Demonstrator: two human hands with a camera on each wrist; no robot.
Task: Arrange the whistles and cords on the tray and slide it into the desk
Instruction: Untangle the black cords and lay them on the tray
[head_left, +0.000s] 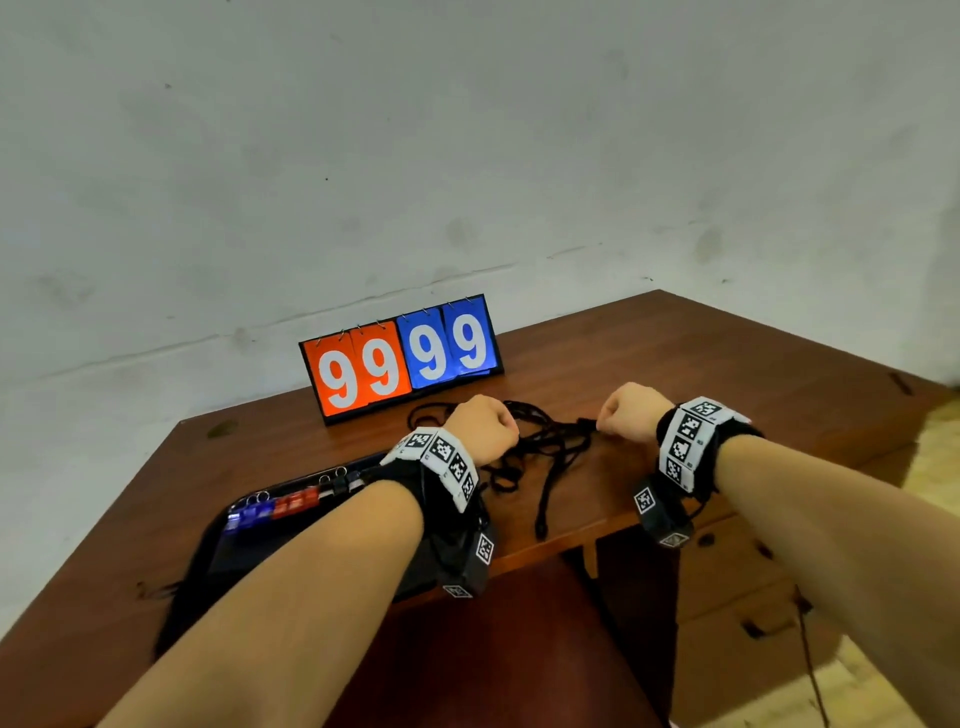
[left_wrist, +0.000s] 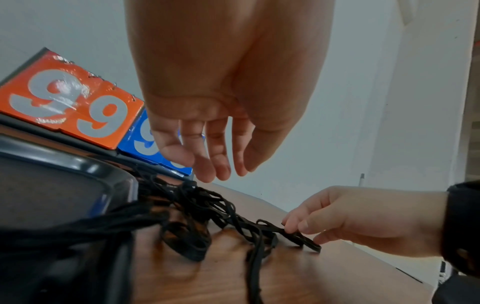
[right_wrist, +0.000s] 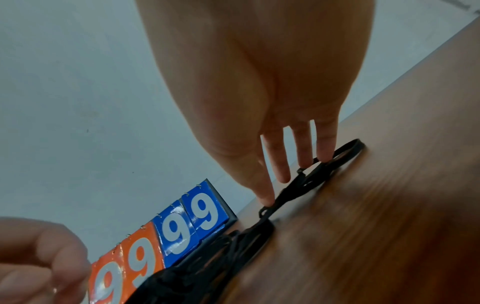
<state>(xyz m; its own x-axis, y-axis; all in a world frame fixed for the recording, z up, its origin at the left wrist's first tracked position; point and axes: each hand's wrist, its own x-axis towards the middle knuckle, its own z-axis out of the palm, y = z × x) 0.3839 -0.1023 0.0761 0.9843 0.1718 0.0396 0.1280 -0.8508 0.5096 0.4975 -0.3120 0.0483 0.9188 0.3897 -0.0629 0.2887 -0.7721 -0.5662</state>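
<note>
A tangle of black cords (head_left: 545, 447) (left_wrist: 197, 205) (right_wrist: 249, 236) lies mid-desk, to the right of a black tray (head_left: 244, 551) (left_wrist: 85, 166). Several whistles (head_left: 275, 506), blue, red and black, sit in a row at the tray's far end. My left hand (head_left: 483, 426) (left_wrist: 221, 170) hovers just over the tangle with loosely hanging fingers and holds nothing. My right hand (head_left: 631, 413) (left_wrist: 303, 230) (right_wrist: 285, 181) rests its straight fingertips and thumb on the cords' right ends, pressing them on the desk. One cord trails over the front edge.
A flip scoreboard (head_left: 400, 358) showing 99 99 stands at the back of the wooden desk (head_left: 675, 364), against the wall. Drawers (head_left: 727, 561) sit under the desk's right side. My left forearm covers part of the tray.
</note>
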